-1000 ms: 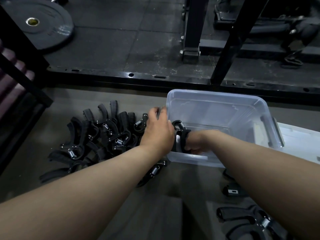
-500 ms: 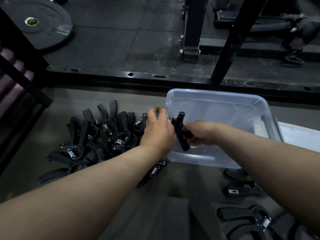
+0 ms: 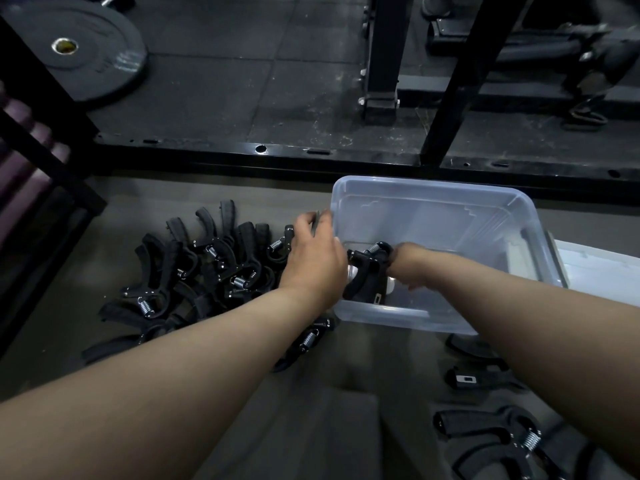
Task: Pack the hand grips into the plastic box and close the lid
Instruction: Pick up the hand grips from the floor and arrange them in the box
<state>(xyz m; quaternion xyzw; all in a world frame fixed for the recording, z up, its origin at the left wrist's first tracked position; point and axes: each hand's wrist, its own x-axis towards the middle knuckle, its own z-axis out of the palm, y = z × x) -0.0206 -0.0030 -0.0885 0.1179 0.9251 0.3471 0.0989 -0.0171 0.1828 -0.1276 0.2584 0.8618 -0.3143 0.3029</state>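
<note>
A clear plastic box point(image 3: 433, 192) stands open on the floor. My right hand point(image 3: 408, 266) reaches inside it, low at its near left corner, and holds a black hand grip point(image 3: 367, 275) with a steel spring. My left hand point(image 3: 313, 258) rests on the box's left rim, fingers curled over the edge. A pile of several black hand grips point(image 3: 194, 268) lies on the floor left of the box. One more grip point(image 3: 304, 341) lies under my left forearm. More grips point(image 3: 491, 434) lie at the lower right. The white lid point(image 3: 599, 271) lies right of the box.
A black steel frame rail point(image 3: 311, 157) runs across just behind the box, with upright posts point(image 3: 381, 53) on it. A weight plate point(image 3: 76, 46) lies on the rubber floor at the far left. A dark rack point(image 3: 45, 140) stands at the left.
My right hand lifted the grip upright half a second ago, then lowered it flat into the box's near left corner. My left hand has stayed on the rim.
</note>
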